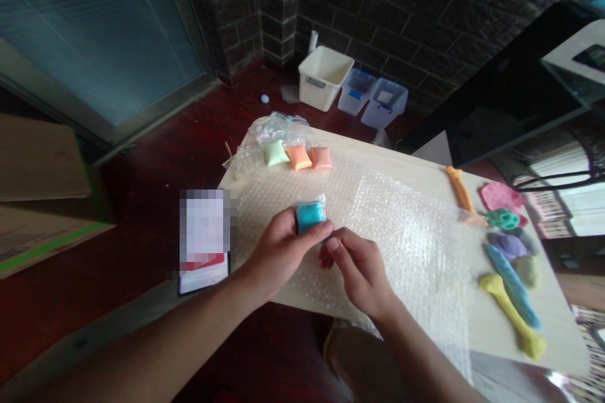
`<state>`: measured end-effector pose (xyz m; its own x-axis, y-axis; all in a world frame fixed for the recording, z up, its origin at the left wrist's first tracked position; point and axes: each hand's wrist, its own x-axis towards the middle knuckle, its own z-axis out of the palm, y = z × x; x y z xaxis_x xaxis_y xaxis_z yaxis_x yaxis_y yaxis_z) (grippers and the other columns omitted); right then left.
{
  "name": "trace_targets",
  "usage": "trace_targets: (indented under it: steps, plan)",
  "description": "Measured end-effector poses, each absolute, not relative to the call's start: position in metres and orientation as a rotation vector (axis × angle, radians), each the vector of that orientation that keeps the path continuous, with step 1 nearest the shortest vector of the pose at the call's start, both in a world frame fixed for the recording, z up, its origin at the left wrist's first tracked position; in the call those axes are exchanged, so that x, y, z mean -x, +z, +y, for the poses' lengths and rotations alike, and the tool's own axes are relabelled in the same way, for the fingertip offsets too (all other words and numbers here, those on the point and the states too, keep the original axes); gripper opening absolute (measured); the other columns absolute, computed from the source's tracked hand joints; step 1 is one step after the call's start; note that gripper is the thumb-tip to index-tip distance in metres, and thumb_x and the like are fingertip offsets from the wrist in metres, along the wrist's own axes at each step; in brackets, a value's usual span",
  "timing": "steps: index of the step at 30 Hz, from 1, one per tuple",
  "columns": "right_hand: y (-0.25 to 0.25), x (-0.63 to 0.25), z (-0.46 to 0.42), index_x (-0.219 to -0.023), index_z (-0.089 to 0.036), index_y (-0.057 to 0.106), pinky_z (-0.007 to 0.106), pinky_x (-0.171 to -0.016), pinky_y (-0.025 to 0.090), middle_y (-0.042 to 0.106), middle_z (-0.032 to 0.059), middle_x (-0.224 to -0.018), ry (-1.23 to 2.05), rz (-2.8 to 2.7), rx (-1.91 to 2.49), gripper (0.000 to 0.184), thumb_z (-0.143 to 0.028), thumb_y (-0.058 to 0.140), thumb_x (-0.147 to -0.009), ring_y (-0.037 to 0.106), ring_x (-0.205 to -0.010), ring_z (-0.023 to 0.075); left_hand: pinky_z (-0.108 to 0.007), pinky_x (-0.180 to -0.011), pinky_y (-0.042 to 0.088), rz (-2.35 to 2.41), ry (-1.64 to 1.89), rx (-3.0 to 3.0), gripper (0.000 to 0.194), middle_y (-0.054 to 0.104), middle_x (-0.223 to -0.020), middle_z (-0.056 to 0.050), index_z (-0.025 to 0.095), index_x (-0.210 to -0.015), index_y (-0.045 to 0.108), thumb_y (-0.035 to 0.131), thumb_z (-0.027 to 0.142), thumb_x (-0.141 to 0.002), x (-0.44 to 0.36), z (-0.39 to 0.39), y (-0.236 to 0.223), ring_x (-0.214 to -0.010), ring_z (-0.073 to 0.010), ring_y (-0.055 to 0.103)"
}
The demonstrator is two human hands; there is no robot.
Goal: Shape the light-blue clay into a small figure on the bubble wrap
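Note:
My left hand point(278, 250) is closed around a small teal clay packet point(311, 215), thumb pressed on its lower edge. My right hand point(353, 267) is curled beside it, its fingers pinched together just under the packet; whether they grip the wrapper I cannot make out. Both hands hover over a bubble-wrap sheet point(401, 233) spread on a pale table point(491, 327). Three more packets, green point(275, 152), orange point(299, 157) and pink point(322, 158), lie at the far left of the table next to a clear plastic bag point(274, 130).
Shaped clay pieces lie along the table's right side: an orange strip point(460, 189), pink point(501, 196), teal point(503, 219), purple point(505, 244), blue point(513, 286) and yellow point(513, 315). A phone point(204, 239) rests at the left edge. Bins point(325, 75) stand on the floor by the brick wall.

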<state>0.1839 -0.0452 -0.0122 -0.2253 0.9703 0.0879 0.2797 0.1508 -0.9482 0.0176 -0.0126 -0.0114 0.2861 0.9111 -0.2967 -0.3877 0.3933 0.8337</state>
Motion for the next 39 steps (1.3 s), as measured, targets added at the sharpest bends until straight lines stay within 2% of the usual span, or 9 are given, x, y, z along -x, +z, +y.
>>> trace_targets:
  steps: [3,7,11,15,19,23,27,32,39]
  plan:
    - [-0.0112,-0.1874,-0.0436,-0.081,-0.019,0.069,0.03,-0.065,0.05,0.069,0.0035,-0.071,1.07,-1.657,1.252,0.039,-0.041,0.052,-0.109,0.066,-0.067,0.0167,-0.031,-0.077,0.05,0.968,0.974,-0.874,0.025,0.071,-0.091,-0.003,0.02,-0.096,0.072,0.082,0.04,-0.085,-0.0152,-0.0136,-0.0133,-0.085,-0.0188,0.063]
    - [-0.0102,-0.1916,-0.0412,-0.081,-0.019,0.068,0.031,-0.064,0.051,0.069,0.0031,-0.072,1.072,-1.508,1.266,0.038,-0.043,0.055,-0.107,0.065,-0.066,0.0169,-0.032,-0.077,0.048,1.043,0.965,-1.037,0.02,0.069,-0.082,-0.002,0.019,-0.086,0.07,0.077,0.037,-0.087,-0.0127,-0.0132,-0.0127,-0.08,-0.0183,0.061]
    - [-0.011,-0.192,-0.0405,-0.083,-0.02,0.066,0.03,-0.063,0.052,0.069,0.0026,-0.073,1.159,-1.38,1.245,0.033,-0.043,0.059,-0.105,0.064,-0.065,0.0162,-0.031,-0.074,0.048,0.996,0.948,-0.888,0.017,0.067,-0.078,0.0,0.019,-0.084,0.07,0.079,0.034,-0.084,-0.015,-0.011,-0.0128,-0.075,-0.0168,0.06]
    - [-0.0129,-0.191,-0.0404,-0.088,-0.019,0.065,0.029,-0.062,0.052,0.068,0.0022,-0.076,1.261,-1.349,1.254,0.03,-0.044,0.063,-0.103,0.064,-0.065,0.0151,-0.032,-0.081,0.049,0.97,0.972,-0.605,0.021,0.07,-0.085,-0.001,0.019,-0.087,0.074,0.086,0.031,-0.075,-0.0184,-0.0075,-0.0108,-0.084,-0.0167,0.062]
    - [-0.0138,-0.1914,-0.0401,-0.091,-0.018,0.067,0.027,-0.059,0.051,0.067,0.0022,-0.076,1.317,-1.374,1.272,0.03,-0.046,0.065,-0.102,0.064,-0.066,0.0145,-0.03,-0.082,0.047,0.973,0.991,-0.523,0.02,0.069,-0.085,0.0,0.019,-0.083,0.074,0.088,0.028,-0.071,-0.0186,-0.0058,-0.0112,-0.086,-0.0149,0.061]
    - [-0.0136,-0.1901,-0.0409,-0.098,-0.018,0.072,0.026,-0.056,0.05,0.068,0.0027,-0.075,1.336,-1.428,1.315,0.03,-0.047,0.067,-0.1,0.063,-0.064,0.0142,-0.031,-0.081,0.047,0.983,0.975,-0.638,0.018,0.068,-0.083,0.001,0.019,-0.082,0.073,0.086,0.028,-0.074,-0.017,-0.0073,-0.0152,-0.083,-0.0149,0.059]
    - [-0.0145,-0.187,-0.0426,-0.092,-0.017,0.072,0.026,-0.054,0.049,0.068,0.0022,-0.071,1.325,-1.487,1.342,0.028,-0.045,0.072,-0.095,0.061,-0.06,0.0133,-0.03,-0.079,0.046,0.935,0.964,-0.743,0.017,0.066,-0.082,0.001,0.019,-0.083,0.071,0.083,0.03,-0.079,-0.0162,-0.0087,-0.018,-0.081,-0.0149,0.058]
    - [-0.0171,-0.1866,-0.0423,-0.086,-0.017,0.07,0.026,-0.055,0.048,0.069,0.0022,-0.068,1.339,-1.503,1.29,0.026,-0.04,0.068,-0.098,0.062,-0.061,0.0137,-0.03,-0.076,0.046,0.92,0.924,-0.739,0.018,0.063,-0.081,0.001,0.02,-0.084,0.067,0.081,0.03,-0.081,-0.0146,-0.0066,-0.0172,-0.08,-0.0154,0.058]
    - [-0.0136,-0.1904,-0.0375,-0.085,-0.017,0.068,0.027,-0.058,0.049,0.067,0.0016,-0.068,1.44,-1.35,1.207,0.032,-0.044,0.063,-0.103,0.061,-0.061,0.0133,-0.033,-0.072,0.05,0.891,0.784,-0.745,0.02,0.064,-0.078,-0.001,0.02,-0.085,0.063,0.076,0.034,-0.086,-0.0121,-0.0043,-0.0105,-0.077,-0.0183,0.064]
